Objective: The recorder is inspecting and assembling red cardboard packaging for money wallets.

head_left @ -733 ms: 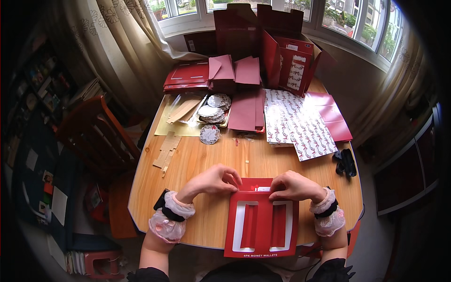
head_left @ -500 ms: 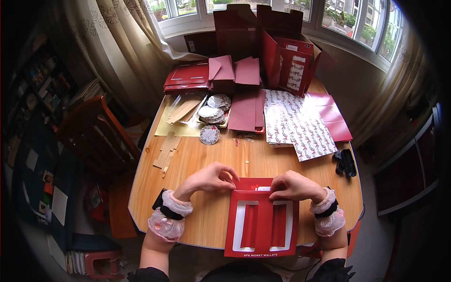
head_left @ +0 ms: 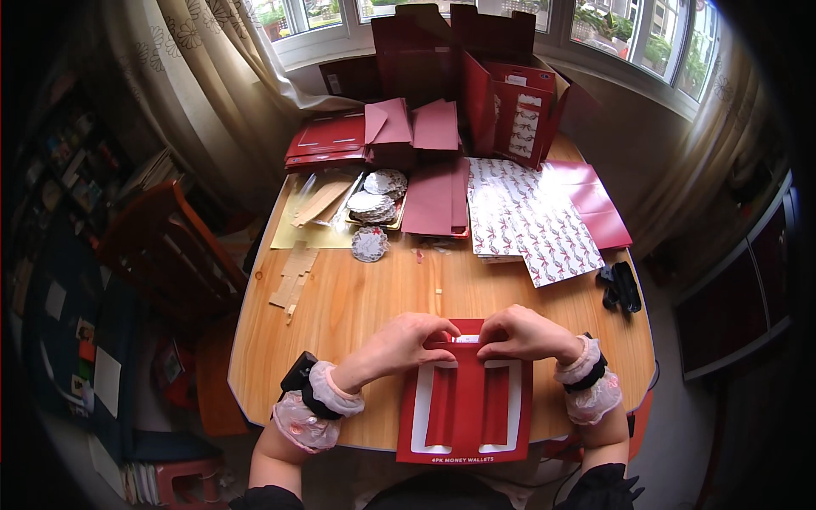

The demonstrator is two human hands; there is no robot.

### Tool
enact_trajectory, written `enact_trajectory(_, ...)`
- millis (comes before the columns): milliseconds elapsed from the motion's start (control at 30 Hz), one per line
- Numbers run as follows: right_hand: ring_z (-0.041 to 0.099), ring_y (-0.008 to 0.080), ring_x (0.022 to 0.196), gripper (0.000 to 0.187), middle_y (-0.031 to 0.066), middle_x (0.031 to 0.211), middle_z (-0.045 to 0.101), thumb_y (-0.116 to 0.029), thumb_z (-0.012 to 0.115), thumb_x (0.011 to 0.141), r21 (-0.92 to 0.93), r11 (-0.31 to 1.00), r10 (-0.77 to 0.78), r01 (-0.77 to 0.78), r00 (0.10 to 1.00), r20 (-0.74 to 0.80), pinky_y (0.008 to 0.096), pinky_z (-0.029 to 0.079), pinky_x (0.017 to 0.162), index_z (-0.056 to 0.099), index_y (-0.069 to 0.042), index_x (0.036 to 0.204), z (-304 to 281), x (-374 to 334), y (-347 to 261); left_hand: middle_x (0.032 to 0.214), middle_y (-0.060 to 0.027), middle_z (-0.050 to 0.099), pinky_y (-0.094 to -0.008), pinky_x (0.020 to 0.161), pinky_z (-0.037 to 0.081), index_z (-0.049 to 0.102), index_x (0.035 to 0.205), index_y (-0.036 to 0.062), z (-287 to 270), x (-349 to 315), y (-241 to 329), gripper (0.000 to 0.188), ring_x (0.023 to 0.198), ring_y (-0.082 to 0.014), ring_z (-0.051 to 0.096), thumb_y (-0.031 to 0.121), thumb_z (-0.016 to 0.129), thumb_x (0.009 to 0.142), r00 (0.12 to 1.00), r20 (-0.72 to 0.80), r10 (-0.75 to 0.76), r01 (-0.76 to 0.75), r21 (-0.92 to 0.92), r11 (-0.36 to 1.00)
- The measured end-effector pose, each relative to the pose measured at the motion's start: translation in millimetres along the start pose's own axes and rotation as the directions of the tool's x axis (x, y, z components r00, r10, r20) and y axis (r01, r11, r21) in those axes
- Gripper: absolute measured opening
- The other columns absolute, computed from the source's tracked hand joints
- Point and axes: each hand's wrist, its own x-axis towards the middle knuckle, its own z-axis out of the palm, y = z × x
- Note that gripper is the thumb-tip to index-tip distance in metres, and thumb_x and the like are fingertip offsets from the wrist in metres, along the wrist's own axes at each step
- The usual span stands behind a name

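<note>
A flat red cardboard sleeve (head_left: 465,408) with two white-edged cut-out windows lies at the table's front edge, its lower end overhanging. At its top opening a strip of a white insert (head_left: 467,339) shows between my hands. My left hand (head_left: 415,342) is closed with thumb and fingers at the left part of the opening. My right hand (head_left: 527,335) is closed at the right part, thumb and fingers pinching the rim. The fingertips partly hide the opening.
Behind lie doily-like paper rounds (head_left: 371,206), pink-red envelopes (head_left: 433,200), patterned white sheets (head_left: 535,221) and brown card strips (head_left: 294,276). Red packets (head_left: 327,138) and an opened red box (head_left: 518,110) stand by the window. A black object (head_left: 621,287) sits at the right edge.
My left hand has moved right, from the sleeve's upper left edge onto its opening. My right hand stays at the right part. The whole view has shifted slightly.
</note>
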Motion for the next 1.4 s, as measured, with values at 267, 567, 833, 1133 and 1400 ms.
enact_trajectory(267, 0.069, 0.0199, 0.071, 0.025, 0.0124, 0.079, 0.073, -0.022, 0.078, 0.086, 0.069, 0.996, 0.055, -0.055, 0.998, 0.002, 0.0324, 0.054, 0.067, 0.074, -0.001, 0.098, -2.1, -1.0, -6.4, 0.096, -0.0120, 0.074, -0.0322, 0.080, 0.056, 0.071, 0.107, 0.0019, 1.4, -0.5, -7.9, 0.029, 0.089, -0.0227, 0.072, 0.017, 0.080, 0.083, 0.996, 0.067, -0.061, 0.069, -0.118, 0.991)
enact_trajectory(567, 0.068, 0.0177, 0.067, 0.023, 0.0100, 0.077, 0.072, -0.018, 0.080, 0.084, 0.062, 0.988, 0.129, -0.142, 0.977, 0.167, 0.0310, 0.054, 0.063, 0.073, -0.001, 0.099, -17.4, -12.2, 1.2, 0.096, -0.0112, 0.075, -0.0300, 0.078, 0.055, 0.073, 0.107, 0.0017, -1.4, -2.5, -14.7, 0.027, 0.086, -0.0188, 0.071, 0.014, 0.080, 0.084, 0.997, 0.059, -0.057, 0.064, -0.130, 0.989)
enact_trajectory(833, 0.070, 0.0227, 0.074, 0.024, 0.0136, 0.081, 0.073, -0.013, 0.079, 0.079, 0.117, 0.977, 0.164, -0.176, 0.980, 0.110, 0.0332, 0.055, 0.069, 0.072, 0.000, 0.098, -17.4, -8.3, -4.0, 0.095, -0.0143, 0.075, -0.0322, 0.081, 0.056, 0.071, 0.108, 0.0008, -5.6, -3.5, -15.7, 0.031, 0.091, -0.0217, 0.073, 0.017, 0.080, 0.084, 0.987, 0.094, -0.129, 0.144, -0.164, 0.976)
enact_trajectory(1133, 0.070, 0.0232, 0.077, 0.026, 0.0142, 0.084, 0.073, -0.009, 0.079, 0.075, 0.018, 0.995, 0.098, -0.100, 0.991, 0.089, 0.0334, 0.056, 0.071, 0.072, 0.002, 0.097, -15.3, -10.6, 12.0, 0.096, -0.0113, 0.075, -0.0293, 0.078, 0.055, 0.072, 0.110, 0.0007, -10.9, -4.7, -15.0, 0.029, 0.087, -0.0175, 0.070, 0.015, 0.079, 0.086, 0.988, 0.083, -0.132, 0.141, -0.123, 0.982)
enact_trajectory(1400, 0.071, 0.0220, 0.076, 0.023, 0.0131, 0.083, 0.074, -0.005, 0.076, 0.077, 0.104, 0.980, 0.162, -0.170, 0.983, 0.080, 0.0330, 0.056, 0.072, 0.072, 0.002, 0.098, -15.9, -10.2, 7.3, 0.096, -0.0122, 0.075, -0.0300, 0.078, 0.055, 0.072, 0.110, 0.0001, -13.4, -4.9, -10.8, 0.030, 0.086, -0.0189, 0.071, 0.016, 0.079, 0.085, 0.987, 0.083, -0.139, 0.145, -0.070, 0.987)
